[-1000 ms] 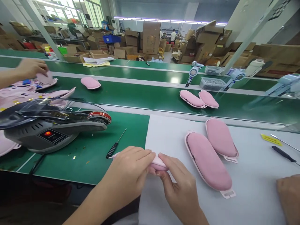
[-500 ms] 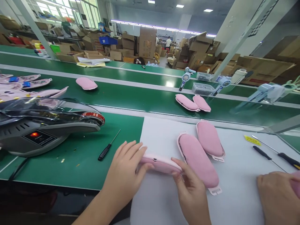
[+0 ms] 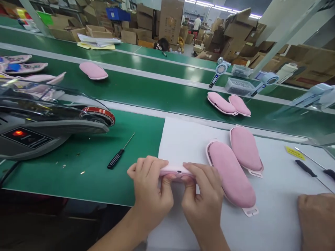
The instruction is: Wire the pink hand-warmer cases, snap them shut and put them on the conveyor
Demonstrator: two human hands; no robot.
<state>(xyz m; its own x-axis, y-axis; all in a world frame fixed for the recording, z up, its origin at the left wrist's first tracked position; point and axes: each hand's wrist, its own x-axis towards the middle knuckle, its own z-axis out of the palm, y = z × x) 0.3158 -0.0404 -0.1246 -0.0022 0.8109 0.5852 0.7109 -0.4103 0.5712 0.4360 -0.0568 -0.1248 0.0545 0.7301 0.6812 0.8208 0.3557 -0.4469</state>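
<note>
Between both hands, a pink padded eye mask [image 3: 174, 169] is held edge-on over the white sheet, a small dark port showing on its rim. My left hand [image 3: 151, 188] grips its left part, thumb below and fingers on top. My right hand [image 3: 202, 190] pinches its right part in the same way. Just right of my right hand lies a pink eye mask [image 3: 232, 174] with a strap loop at its end. Another pink eye mask [image 3: 246, 148] rests partly behind it. The held mask's ends are hidden by my fingers.
A black screwdriver [image 3: 116, 158] lies left on the green mat. A grey machine [image 3: 57, 129] with a red light stands farther left. Two pink masks [image 3: 222, 103] sit on the green belt. At the right edge is another person's hand [image 3: 316, 216], near more screwdrivers [image 3: 306, 168].
My right hand has moved left along the mask, closer to my left hand, and both thumbs now press beneath it. The view has tilted down and shifted left.
</note>
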